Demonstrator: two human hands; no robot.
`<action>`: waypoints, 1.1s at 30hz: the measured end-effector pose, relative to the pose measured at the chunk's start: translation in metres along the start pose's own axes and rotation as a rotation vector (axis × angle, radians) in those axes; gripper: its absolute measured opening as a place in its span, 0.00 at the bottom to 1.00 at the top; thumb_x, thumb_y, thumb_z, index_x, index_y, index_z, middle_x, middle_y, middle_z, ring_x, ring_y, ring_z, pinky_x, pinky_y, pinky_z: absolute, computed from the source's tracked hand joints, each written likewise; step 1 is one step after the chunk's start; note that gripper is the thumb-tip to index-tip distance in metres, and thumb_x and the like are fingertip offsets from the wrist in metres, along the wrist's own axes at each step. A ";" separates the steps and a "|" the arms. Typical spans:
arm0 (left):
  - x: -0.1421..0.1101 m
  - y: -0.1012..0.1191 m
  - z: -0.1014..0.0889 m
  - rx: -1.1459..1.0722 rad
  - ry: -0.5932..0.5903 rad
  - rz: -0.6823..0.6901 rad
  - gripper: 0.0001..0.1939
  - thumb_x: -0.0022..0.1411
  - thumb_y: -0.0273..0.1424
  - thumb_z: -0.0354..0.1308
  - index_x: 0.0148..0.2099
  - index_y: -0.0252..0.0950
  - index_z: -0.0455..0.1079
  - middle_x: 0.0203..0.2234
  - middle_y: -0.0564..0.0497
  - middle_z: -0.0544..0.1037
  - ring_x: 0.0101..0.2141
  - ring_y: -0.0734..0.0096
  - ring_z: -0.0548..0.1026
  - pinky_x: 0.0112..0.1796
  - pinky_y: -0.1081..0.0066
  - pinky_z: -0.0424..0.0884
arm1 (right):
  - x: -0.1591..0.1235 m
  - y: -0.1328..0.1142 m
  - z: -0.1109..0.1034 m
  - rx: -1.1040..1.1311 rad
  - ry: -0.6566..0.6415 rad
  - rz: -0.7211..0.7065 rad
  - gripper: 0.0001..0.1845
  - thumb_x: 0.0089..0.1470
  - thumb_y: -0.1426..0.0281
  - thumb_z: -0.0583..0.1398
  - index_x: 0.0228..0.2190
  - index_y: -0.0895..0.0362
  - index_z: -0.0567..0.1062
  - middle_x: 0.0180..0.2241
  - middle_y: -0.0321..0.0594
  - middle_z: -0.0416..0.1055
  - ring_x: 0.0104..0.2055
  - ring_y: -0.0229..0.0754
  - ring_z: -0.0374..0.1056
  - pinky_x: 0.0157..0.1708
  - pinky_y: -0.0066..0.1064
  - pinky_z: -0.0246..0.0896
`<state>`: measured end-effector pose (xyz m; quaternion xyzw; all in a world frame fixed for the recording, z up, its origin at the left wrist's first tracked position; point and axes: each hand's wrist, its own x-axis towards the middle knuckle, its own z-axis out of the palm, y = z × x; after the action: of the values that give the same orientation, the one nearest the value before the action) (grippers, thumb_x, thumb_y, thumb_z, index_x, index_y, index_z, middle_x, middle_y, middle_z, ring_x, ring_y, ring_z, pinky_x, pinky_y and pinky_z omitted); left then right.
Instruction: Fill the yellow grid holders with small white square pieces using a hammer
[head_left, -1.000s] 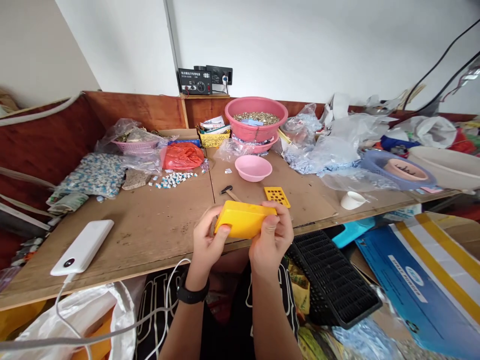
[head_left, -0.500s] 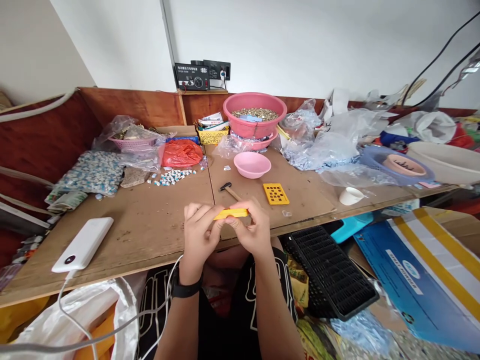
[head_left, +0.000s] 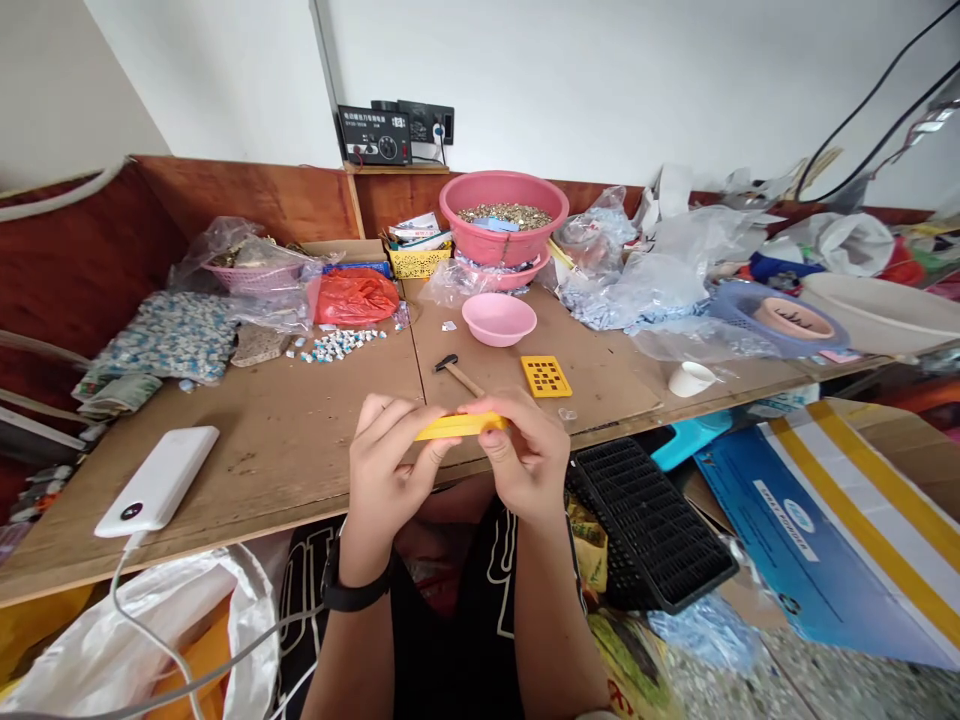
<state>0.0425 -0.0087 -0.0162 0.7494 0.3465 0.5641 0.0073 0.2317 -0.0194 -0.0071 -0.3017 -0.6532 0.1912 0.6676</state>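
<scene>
1. Nearest, at the centre, the left hand (head_left: pixel 382 480) and right hand (head_left: pixel 525 455) are together, both clamped on a flat yellow plastic piece (head_left: pixel 461 426). It shows edge-on between their fingers, above the front of the wooden workbench (head_left: pixel 255 470).
2. The grip rests on a thin edge, so an uneven squeeze could let the piece spring loose. It could then drop past the bench edge towards the black plastic grid tray (head_left: pixel 645 520) at 4 o'clock.
3. A white cable (head_left: pixel 142 615) runs at 8 o'clock from a white power bank (head_left: pixel 157 480) at 9 o'clock. A wide sweep of the left forearm could snag it and drag the power bank. No brand is readable on the power bank.
4. At 12 o'clock lies a small hammer (head_left: pixel 454 372), with a yellow perforated square (head_left: pixel 546 376) at 1 o'clock. A careless elbow or knuckle could knock either aside.
5. Farther off at 11 o'clock, loose blue-and-white pieces (head_left: pixel 341 345) could scatter if the bench is jolted.
6. Writing is hard to read: the blue carton (head_left: pixel 817 530) at 3 o'clock and the black power unit (head_left: pixel 373 135) at 12 o'clock both carry print too small to make out reliably.
</scene>
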 end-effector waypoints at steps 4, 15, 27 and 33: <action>0.001 0.000 -0.003 0.001 -0.020 -0.032 0.11 0.77 0.44 0.70 0.50 0.43 0.87 0.38 0.46 0.87 0.40 0.56 0.77 0.45 0.56 0.74 | -0.002 0.004 0.005 -0.009 0.032 -0.007 0.17 0.76 0.52 0.66 0.43 0.48 0.90 0.39 0.44 0.87 0.42 0.54 0.82 0.45 0.49 0.79; -0.007 0.007 0.015 0.145 0.238 0.070 0.08 0.73 0.32 0.72 0.53 0.47 0.85 0.42 0.48 0.88 0.45 0.53 0.79 0.53 0.51 0.75 | -0.010 0.024 0.038 0.193 0.128 0.184 0.45 0.71 0.47 0.70 0.80 0.42 0.63 0.74 0.51 0.70 0.76 0.58 0.69 0.73 0.59 0.73; -0.010 -0.007 0.023 -0.560 -0.241 -0.309 0.45 0.65 0.43 0.80 0.80 0.42 0.72 0.72 0.34 0.78 0.68 0.40 0.80 0.66 0.48 0.81 | -0.010 0.039 0.024 0.417 0.046 0.310 0.51 0.62 0.39 0.74 0.76 0.47 0.73 0.59 0.48 0.83 0.57 0.55 0.81 0.60 0.51 0.79; -0.022 -0.019 0.044 -0.717 -0.131 -0.376 0.42 0.60 0.45 0.83 0.72 0.39 0.82 0.67 0.37 0.83 0.66 0.38 0.82 0.66 0.50 0.80 | -0.008 0.040 0.014 0.307 -0.011 0.347 0.50 0.59 0.41 0.77 0.75 0.44 0.76 0.59 0.45 0.83 0.52 0.55 0.78 0.56 0.53 0.78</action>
<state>0.0679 0.0107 -0.0587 0.6573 0.2576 0.5892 0.3930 0.2223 0.0070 -0.0401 -0.3034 -0.5585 0.4019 0.6591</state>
